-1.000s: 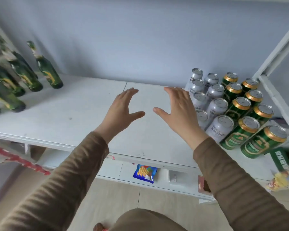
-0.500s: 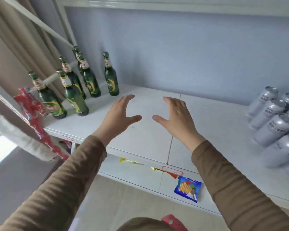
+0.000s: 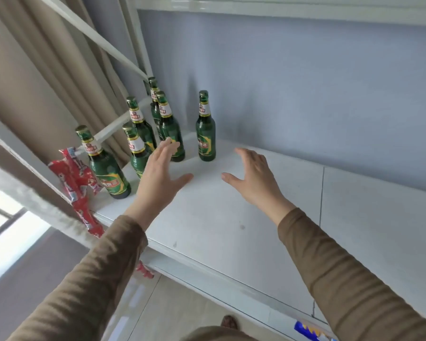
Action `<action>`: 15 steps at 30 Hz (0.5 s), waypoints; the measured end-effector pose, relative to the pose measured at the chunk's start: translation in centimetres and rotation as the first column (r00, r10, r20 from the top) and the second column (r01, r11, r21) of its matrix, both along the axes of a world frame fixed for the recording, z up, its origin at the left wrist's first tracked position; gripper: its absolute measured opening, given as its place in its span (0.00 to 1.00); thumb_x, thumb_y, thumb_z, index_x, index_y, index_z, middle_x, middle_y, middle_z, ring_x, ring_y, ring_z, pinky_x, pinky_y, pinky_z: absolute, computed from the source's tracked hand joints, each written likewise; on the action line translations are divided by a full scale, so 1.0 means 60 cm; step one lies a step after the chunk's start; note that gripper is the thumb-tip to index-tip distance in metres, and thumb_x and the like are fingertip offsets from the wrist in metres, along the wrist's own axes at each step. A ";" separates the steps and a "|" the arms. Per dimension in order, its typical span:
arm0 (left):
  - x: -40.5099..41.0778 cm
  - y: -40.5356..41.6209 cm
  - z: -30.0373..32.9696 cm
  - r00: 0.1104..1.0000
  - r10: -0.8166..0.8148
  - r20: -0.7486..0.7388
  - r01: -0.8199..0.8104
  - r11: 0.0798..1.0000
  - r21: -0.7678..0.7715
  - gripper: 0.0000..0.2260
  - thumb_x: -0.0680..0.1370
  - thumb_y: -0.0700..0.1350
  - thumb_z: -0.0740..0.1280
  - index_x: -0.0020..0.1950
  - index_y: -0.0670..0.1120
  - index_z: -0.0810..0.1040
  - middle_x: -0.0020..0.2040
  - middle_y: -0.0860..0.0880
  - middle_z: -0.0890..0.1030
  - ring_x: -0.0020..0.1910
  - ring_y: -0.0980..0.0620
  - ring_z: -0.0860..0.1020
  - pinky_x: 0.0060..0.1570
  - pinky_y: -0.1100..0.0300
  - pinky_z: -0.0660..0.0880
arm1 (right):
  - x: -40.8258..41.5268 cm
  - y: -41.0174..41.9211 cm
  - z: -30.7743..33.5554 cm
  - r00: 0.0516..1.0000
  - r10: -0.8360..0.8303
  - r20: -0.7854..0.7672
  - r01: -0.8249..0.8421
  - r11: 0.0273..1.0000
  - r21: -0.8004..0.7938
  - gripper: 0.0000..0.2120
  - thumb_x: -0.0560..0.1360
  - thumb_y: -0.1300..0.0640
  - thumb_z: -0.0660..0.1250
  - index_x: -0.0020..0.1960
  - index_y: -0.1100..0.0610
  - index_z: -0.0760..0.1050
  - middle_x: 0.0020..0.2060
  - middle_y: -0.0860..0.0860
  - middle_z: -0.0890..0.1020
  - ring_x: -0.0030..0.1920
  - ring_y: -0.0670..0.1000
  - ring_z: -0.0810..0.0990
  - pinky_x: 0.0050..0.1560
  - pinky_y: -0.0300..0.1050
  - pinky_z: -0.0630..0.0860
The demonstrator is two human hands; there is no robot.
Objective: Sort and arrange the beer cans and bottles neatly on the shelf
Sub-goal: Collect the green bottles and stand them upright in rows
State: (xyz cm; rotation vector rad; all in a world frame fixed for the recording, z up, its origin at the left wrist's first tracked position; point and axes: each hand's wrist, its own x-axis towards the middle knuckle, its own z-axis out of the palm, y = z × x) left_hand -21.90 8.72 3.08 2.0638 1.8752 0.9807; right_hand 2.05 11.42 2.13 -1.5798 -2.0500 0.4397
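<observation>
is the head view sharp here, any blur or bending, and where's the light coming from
Head view: the bottles and both hands, left and right, read fairly sharp. The near shelf post at lower left is smeared. Wide-angle bending shows: the bottles lean outward and the shelf edge runs slanted. Daylight blows out the window at lower left, and soft shadows fall on the wall behind the bottles.

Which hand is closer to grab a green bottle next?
Probably the left hand: its open fingers already overlap the bottles at the shelf's left end. The right hand is open too, beside only the lone bottle.
</observation>
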 end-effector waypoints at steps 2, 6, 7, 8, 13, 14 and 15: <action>-0.038 0.011 -0.003 0.998 0.056 0.003 -0.056 0.995 0.078 0.35 0.74 0.49 0.76 0.78 0.49 0.64 0.81 0.51 0.58 0.80 0.53 0.55 0.77 0.56 0.54 | -0.034 0.032 -0.001 0.999 0.016 -0.037 -0.016 1.000 0.003 0.33 0.77 0.42 0.68 0.76 0.53 0.63 0.72 0.50 0.70 0.72 0.53 0.65 0.66 0.45 0.66; -0.106 0.024 -0.005 0.986 0.154 0.069 -0.164 0.969 0.184 0.37 0.74 0.45 0.76 0.79 0.46 0.61 0.82 0.48 0.54 0.81 0.53 0.50 0.79 0.49 0.54 | -0.108 0.073 -0.005 0.991 0.081 -0.111 -0.082 0.997 -0.004 0.31 0.76 0.43 0.69 0.75 0.52 0.64 0.69 0.49 0.72 0.69 0.53 0.67 0.63 0.46 0.69; -0.122 0.026 -0.005 0.982 0.175 0.075 -0.187 0.961 0.205 0.38 0.74 0.45 0.76 0.79 0.46 0.60 0.82 0.48 0.53 0.81 0.52 0.49 0.79 0.49 0.52 | -0.128 0.080 -0.006 0.988 0.098 -0.118 -0.099 0.995 -0.004 0.31 0.76 0.42 0.69 0.75 0.52 0.64 0.70 0.49 0.72 0.69 0.53 0.68 0.63 0.46 0.70; -0.139 0.027 -0.006 0.977 0.195 0.083 -0.209 0.953 0.221 0.39 0.75 0.44 0.76 0.80 0.45 0.58 0.82 0.47 0.52 0.81 0.52 0.48 0.79 0.49 0.51 | -0.147 0.086 -0.007 0.985 0.118 -0.125 -0.119 0.993 -0.005 0.32 0.77 0.42 0.69 0.75 0.52 0.64 0.70 0.49 0.71 0.69 0.52 0.68 0.64 0.45 0.69; -0.233 0.037 -0.032 0.937 0.268 0.224 -0.316 0.924 0.216 0.44 0.74 0.44 0.76 0.82 0.47 0.50 0.83 0.48 0.48 0.81 0.53 0.47 0.79 0.47 0.50 | -0.253 0.098 -0.008 0.959 0.182 -0.218 -0.203 0.976 -0.080 0.32 0.76 0.43 0.70 0.75 0.51 0.64 0.70 0.49 0.71 0.70 0.49 0.68 0.63 0.38 0.64; -0.251 0.042 -0.037 0.920 0.277 0.278 -0.331 0.927 0.174 0.45 0.74 0.45 0.76 0.82 0.49 0.49 0.83 0.49 0.49 0.81 0.54 0.48 0.79 0.47 0.51 | -0.275 0.100 -0.011 0.956 0.174 -0.235 -0.202 0.974 -0.100 0.33 0.75 0.42 0.71 0.75 0.51 0.64 0.70 0.49 0.71 0.70 0.49 0.68 0.65 0.41 0.66; -0.269 0.050 -0.042 0.900 0.281 0.335 -0.337 0.934 0.122 0.46 0.74 0.46 0.76 0.82 0.51 0.47 0.82 0.50 0.50 0.81 0.55 0.50 0.79 0.47 0.53 | -0.296 0.102 -0.014 0.954 0.163 -0.251 -0.198 0.973 -0.119 0.33 0.75 0.41 0.71 0.75 0.52 0.64 0.71 0.49 0.71 0.70 0.50 0.69 0.66 0.43 0.68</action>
